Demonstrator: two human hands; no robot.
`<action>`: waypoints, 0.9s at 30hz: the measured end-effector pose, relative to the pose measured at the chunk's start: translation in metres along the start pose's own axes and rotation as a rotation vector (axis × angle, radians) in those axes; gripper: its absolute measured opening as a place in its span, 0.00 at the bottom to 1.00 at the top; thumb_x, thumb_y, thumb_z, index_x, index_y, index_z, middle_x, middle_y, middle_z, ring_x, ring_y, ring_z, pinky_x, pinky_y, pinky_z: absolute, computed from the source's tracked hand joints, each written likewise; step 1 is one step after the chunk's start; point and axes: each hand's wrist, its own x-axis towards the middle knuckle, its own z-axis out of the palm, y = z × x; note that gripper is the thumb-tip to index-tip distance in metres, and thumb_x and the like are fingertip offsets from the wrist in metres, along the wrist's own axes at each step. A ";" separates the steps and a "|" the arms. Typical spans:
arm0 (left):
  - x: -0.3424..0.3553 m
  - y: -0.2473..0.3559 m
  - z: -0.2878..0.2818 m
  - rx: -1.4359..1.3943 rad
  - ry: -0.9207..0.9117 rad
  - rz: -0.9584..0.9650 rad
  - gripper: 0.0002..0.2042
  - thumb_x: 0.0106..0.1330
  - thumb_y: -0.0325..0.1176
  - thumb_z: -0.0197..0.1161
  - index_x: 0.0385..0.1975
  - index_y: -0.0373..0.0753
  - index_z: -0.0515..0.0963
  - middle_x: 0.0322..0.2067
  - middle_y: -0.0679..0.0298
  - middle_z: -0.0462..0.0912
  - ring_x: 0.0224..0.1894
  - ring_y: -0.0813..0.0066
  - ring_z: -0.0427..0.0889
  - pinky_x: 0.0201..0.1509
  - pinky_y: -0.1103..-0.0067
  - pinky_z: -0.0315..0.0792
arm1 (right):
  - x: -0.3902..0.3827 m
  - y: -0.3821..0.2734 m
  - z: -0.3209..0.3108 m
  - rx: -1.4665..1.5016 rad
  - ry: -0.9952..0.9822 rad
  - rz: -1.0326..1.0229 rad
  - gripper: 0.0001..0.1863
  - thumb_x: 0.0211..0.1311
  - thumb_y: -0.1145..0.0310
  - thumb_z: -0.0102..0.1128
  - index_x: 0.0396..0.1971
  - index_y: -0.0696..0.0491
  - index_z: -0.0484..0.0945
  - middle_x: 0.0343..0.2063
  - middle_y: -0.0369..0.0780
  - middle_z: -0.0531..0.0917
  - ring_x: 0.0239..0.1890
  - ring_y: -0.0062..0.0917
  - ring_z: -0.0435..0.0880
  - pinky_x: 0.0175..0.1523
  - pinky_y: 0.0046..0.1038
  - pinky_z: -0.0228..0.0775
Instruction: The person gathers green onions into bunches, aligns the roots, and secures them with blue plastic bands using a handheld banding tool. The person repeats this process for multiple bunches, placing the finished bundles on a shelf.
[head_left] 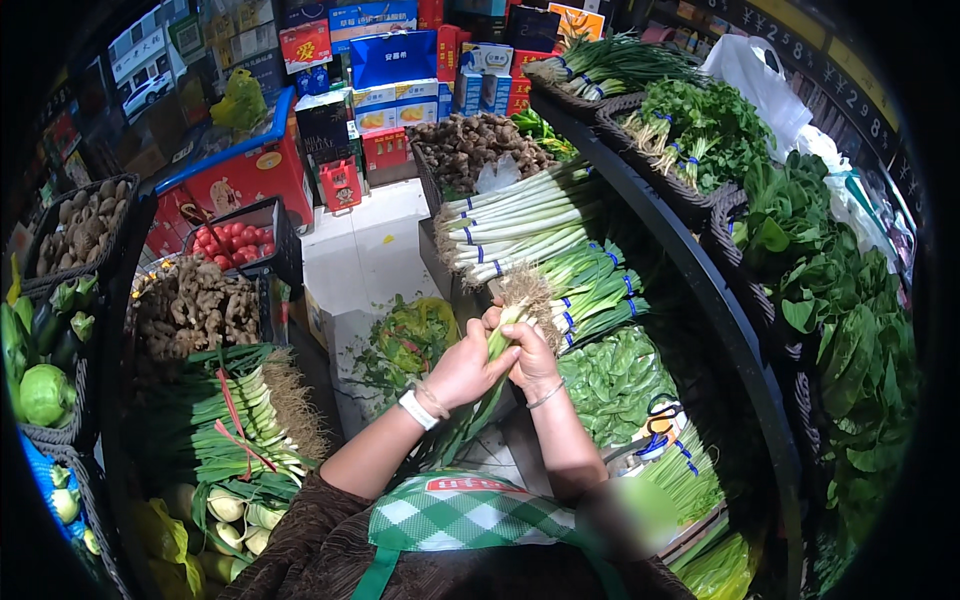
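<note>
Checked apron (462,512) below, both hands on one scallion.
Left hand (465,368) wraps the scallion (500,340) stalk; right hand (530,355), at 3 o'clock, pinches near its roots.

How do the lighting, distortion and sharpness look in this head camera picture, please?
Head view: even bright light on the left hand, right hand and the bundle of green scallions with white roots they grip; the straight black metal shelf rail bows from fisheye; corners fall black; a soft blurred patch sits beside the green-and-white checked apron.
</note>
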 end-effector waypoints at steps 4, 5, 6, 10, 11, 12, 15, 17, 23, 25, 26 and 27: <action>0.013 -0.022 -0.015 -0.432 -0.182 -0.012 0.43 0.47 0.47 0.79 0.53 0.29 0.56 0.50 0.56 0.68 0.55 0.73 0.69 0.60 0.80 0.65 | -0.003 0.003 0.004 -0.034 -0.026 0.024 0.26 0.54 0.71 0.49 0.55 0.60 0.61 0.37 0.39 0.74 0.46 0.28 0.75 0.55 0.28 0.67; 0.018 -0.027 -0.015 -0.328 -0.183 0.026 0.43 0.48 0.44 0.78 0.56 0.31 0.57 0.51 0.56 0.69 0.54 0.71 0.70 0.59 0.80 0.65 | -0.004 0.005 0.006 -0.071 -0.012 0.027 0.27 0.54 0.71 0.49 0.56 0.60 0.60 0.37 0.39 0.74 0.46 0.28 0.74 0.55 0.28 0.66; 0.021 -0.029 -0.014 -0.362 -0.208 0.084 0.40 0.49 0.43 0.78 0.56 0.32 0.60 0.49 0.58 0.70 0.53 0.73 0.71 0.59 0.80 0.66 | -0.005 0.005 0.008 -0.132 -0.041 -0.014 0.22 0.55 0.70 0.49 0.51 0.62 0.67 0.38 0.39 0.76 0.46 0.27 0.75 0.56 0.27 0.66; 0.023 -0.034 -0.010 -0.663 -0.483 -0.035 0.22 0.52 0.33 0.72 0.45 0.31 0.73 0.40 0.62 0.77 0.44 0.76 0.77 0.50 0.79 0.71 | -0.006 0.003 0.013 -0.570 0.031 -0.045 0.15 0.59 0.66 0.50 0.36 0.62 0.79 0.38 0.41 0.80 0.44 0.25 0.77 0.55 0.27 0.66; 0.023 -0.034 -0.009 -0.658 -0.479 -0.053 0.19 0.52 0.31 0.70 0.42 0.31 0.75 0.36 0.63 0.78 0.41 0.76 0.77 0.46 0.79 0.72 | -0.005 0.000 0.013 -0.719 0.018 -0.035 0.16 0.59 0.66 0.52 0.41 0.62 0.76 0.40 0.41 0.79 0.46 0.25 0.76 0.56 0.28 0.66; 0.023 -0.033 -0.009 -0.654 -0.475 -0.071 0.15 0.53 0.29 0.68 0.39 0.31 0.76 0.31 0.64 0.79 0.37 0.76 0.78 0.43 0.79 0.72 | -0.004 -0.002 0.013 -0.859 0.005 0.025 0.19 0.58 0.65 0.54 0.46 0.62 0.74 0.43 0.42 0.79 0.47 0.26 0.76 0.56 0.28 0.67; 0.021 -0.027 -0.005 -0.628 -0.297 -0.163 0.09 0.52 0.27 0.65 0.32 0.32 0.79 0.24 0.65 0.81 0.28 0.76 0.79 0.34 0.79 0.73 | -0.002 -0.003 0.015 -1.038 0.209 -0.541 0.46 0.52 0.66 0.68 0.67 0.58 0.50 0.57 0.47 0.70 0.56 0.31 0.71 0.61 0.32 0.65; 0.021 -0.022 -0.001 -0.546 -0.167 -0.190 0.10 0.51 0.28 0.67 0.32 0.33 0.79 0.25 0.65 0.82 0.29 0.76 0.79 0.34 0.78 0.73 | -0.002 -0.003 0.017 -1.109 0.189 -0.789 0.56 0.49 0.67 0.72 0.70 0.55 0.39 0.62 0.49 0.65 0.60 0.32 0.69 0.63 0.33 0.64; 0.016 -0.010 0.000 -0.323 -0.097 -0.151 0.18 0.47 0.39 0.70 0.35 0.34 0.80 0.31 0.54 0.85 0.33 0.66 0.83 0.41 0.74 0.75 | -0.005 -0.006 0.023 -1.460 0.171 -0.852 0.38 0.48 0.69 0.73 0.61 0.59 0.67 0.61 0.56 0.67 0.64 0.45 0.68 0.66 0.37 0.60; 0.014 -0.010 -0.001 -0.289 -0.110 -0.217 0.18 0.46 0.39 0.70 0.34 0.34 0.80 0.31 0.54 0.85 0.33 0.66 0.83 0.40 0.73 0.75 | -0.007 -0.007 0.024 -1.458 0.166 -0.881 0.39 0.47 0.68 0.73 0.61 0.60 0.67 0.60 0.56 0.70 0.62 0.46 0.70 0.65 0.37 0.62; 0.014 -0.011 -0.001 -0.308 -0.120 -0.182 0.17 0.46 0.38 0.70 0.33 0.33 0.80 0.30 0.55 0.84 0.32 0.67 0.82 0.39 0.74 0.75 | -0.007 -0.007 0.024 -1.520 0.160 -0.917 0.39 0.46 0.68 0.73 0.60 0.60 0.67 0.59 0.56 0.70 0.60 0.47 0.72 0.63 0.38 0.64; 0.014 -0.012 0.000 -0.330 -0.123 -0.164 0.17 0.46 0.37 0.70 0.33 0.33 0.80 0.29 0.55 0.84 0.31 0.68 0.82 0.39 0.74 0.74 | -0.008 -0.007 0.023 -1.582 0.156 -0.953 0.40 0.45 0.67 0.74 0.60 0.60 0.68 0.59 0.56 0.71 0.57 0.47 0.74 0.61 0.38 0.66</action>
